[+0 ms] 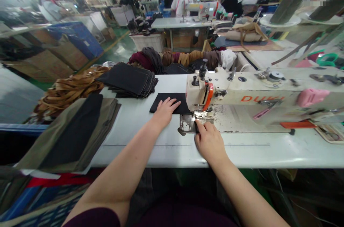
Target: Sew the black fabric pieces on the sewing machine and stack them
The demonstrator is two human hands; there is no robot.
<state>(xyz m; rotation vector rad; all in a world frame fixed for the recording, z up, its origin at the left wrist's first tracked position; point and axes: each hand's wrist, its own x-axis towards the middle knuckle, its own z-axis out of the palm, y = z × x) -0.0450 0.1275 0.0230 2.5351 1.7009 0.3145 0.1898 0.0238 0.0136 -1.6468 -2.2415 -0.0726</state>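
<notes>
My left hand (164, 111) lies flat with fingers stretched out on a black fabric piece (168, 100) that rests on the white table behind the needle area. My right hand (209, 141) rests on the table just in front of the metal needle plate (189, 124), its fingers curled, the index fingertip touching the plate's edge; nothing shows in it. The white sewing machine (242, 94) with orange lettering stands right of the fabric, its head directly above the plate.
A stack of black fabric pieces (129, 80) sits at the table's back left. Olive and black cloth (75, 130) lies at the left edge, tan straps (67, 89) behind it. Coloured bundles (188, 58) lie beyond the table. Other people work at machines far back.
</notes>
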